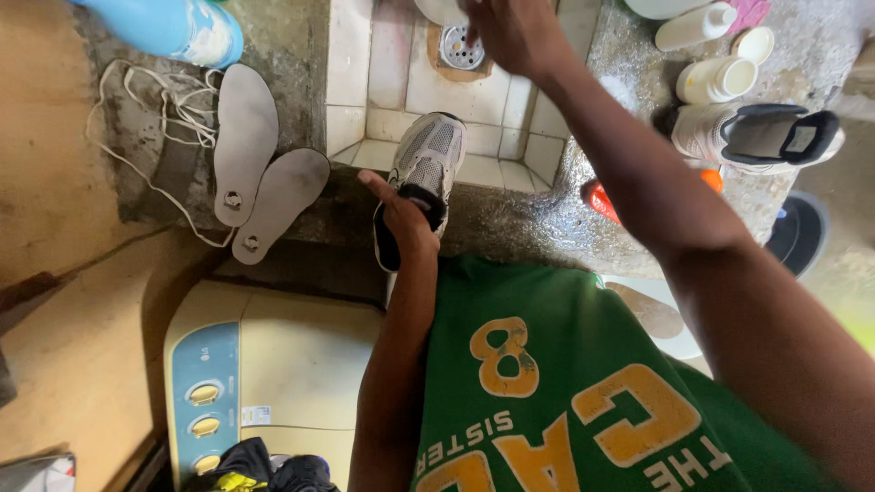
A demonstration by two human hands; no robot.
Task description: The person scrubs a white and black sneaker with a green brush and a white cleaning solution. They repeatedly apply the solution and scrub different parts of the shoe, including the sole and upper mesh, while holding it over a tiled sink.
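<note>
My left hand [406, 214] is closed on the shoe [424, 173] at its heel, propped on the sink [351, 87] edge. Right hand [515, 32] is up by the drain [462, 46], grip unclear. I judge rinsing comes next.

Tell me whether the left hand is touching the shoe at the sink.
Touching. The head view shows the left hand gripping the heel of the grey shoe, fingers wrapped over its dark collar at the sink edge.
</note>
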